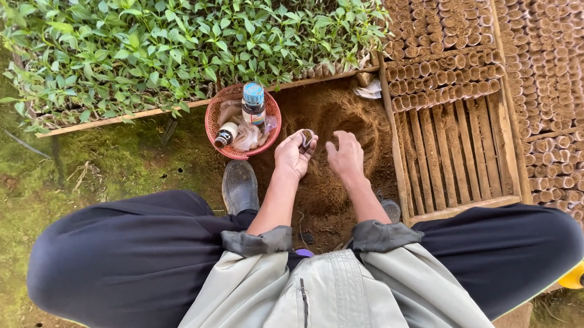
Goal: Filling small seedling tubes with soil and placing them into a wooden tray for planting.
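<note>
- L hand [293,156]: fingers curled round small paper seedling pot [307,138], held upright above soil heap [333,122].
- R hand [345,156]: palm down on soil, fingers together, slightly bent.
- Red basket [217,112] just L of hands: blue-capped bottle [253,103] w/ label, small dark bottle [225,134] w/ white label.
- Wooden slat crate [448,150] R side, part-filled w/ pot rows.

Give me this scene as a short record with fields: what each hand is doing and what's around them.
Left hand: holds a small soil-filled tube pot, grip closed around it
Right hand: palm down on the soil heap, holding nothing visible
Left of the hands: red basket with two bottles and plastic bags
Right: wooden slatted tray, partly filled with rows of tube pots
Behind: bed of green seedlings
</note>
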